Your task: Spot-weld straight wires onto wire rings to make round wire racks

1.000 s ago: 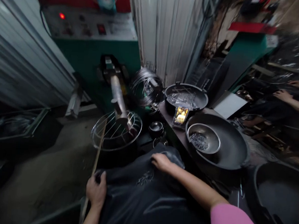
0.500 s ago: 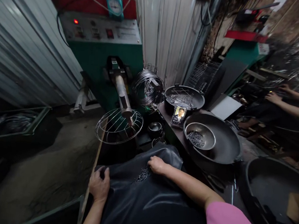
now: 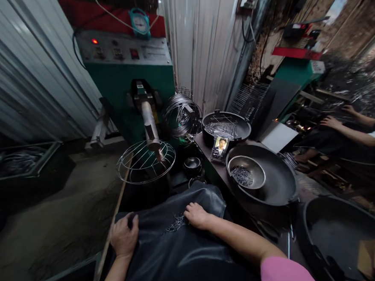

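A dark apron (image 3: 170,246) lies over my lap, with a small heap of short grey metal pins (image 3: 175,223) on it. My right hand (image 3: 197,215) rests on the cloth at the heap's right edge, its fingers loosely spread and touching the pins. At the apron's left edge, my left hand (image 3: 124,236) is closed on the dark cloth, thumb and fingers on either side of a fold. In front of me a round wire rack (image 3: 145,162) sits beneath the metal arm (image 3: 150,127) of a green machine (image 3: 124,80).
To the right, a steel bowl (image 3: 257,175) with more pins stands in a wide black pan (image 3: 284,181). Behind it are a pan (image 3: 244,129) of wire pieces and a lit phone (image 3: 221,147). Another pan (image 3: 332,227) stands near right. A co-worker's hands (image 3: 332,121) show farther right.
The view has shifted slightly, so the machine and pans appear lower and farther left. My right hand has flattened a little beside the pins. My left hand keeps its place.
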Motion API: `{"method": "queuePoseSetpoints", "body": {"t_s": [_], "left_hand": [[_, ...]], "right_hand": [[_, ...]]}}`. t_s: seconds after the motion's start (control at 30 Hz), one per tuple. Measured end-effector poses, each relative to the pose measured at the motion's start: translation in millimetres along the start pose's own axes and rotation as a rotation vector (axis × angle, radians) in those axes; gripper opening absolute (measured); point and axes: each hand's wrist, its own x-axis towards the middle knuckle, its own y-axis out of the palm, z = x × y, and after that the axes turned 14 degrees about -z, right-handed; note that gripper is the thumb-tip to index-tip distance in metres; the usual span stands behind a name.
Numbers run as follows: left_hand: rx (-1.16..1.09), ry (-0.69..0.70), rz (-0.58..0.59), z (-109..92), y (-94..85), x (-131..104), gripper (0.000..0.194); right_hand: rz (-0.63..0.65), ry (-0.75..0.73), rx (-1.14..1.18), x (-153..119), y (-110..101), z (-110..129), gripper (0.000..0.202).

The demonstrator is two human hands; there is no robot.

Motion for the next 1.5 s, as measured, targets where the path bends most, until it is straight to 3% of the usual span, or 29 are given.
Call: {"method": "queuePoseSetpoints", "body": {"t_s": [0.3,0.57,0.87,1.0,1.2,1.37,1.5], "left_hand": [[0.071,0.095,0.014,-6,-0.8,-3,0.042],[-0.045,0.12,0.01,3,-2.3,0,0.041],[-0.018,0.09,0.265,-1,-3.6,7,0.032],[0.001,0.096,0.279,-4,1.2,6,0.032],[-0.008,0.071,0.25,1,5.1,1,0.033],[-0.003,0.056,0.258,1,7.8,2,0.032],[-0.008,0.07,0.267,-1,10.2,3,0.033]], "right_hand": [[0.057,0.035,0.022,13,13,1,0.018],[0.099,-0.003,-0.035,17,4,5,0.017],[0.118,-0.098,-0.059,11,1,7,0.013],[0.073,-0.179,-0.056,18,6,16,0.012],[0.092,-0.105,-0.034,17,-11,14,0.013],[0.249,0.005,0.032,16,-34,5,0.021],[0.263,0.019,-0.015,30,-29,4,0.013]]}}
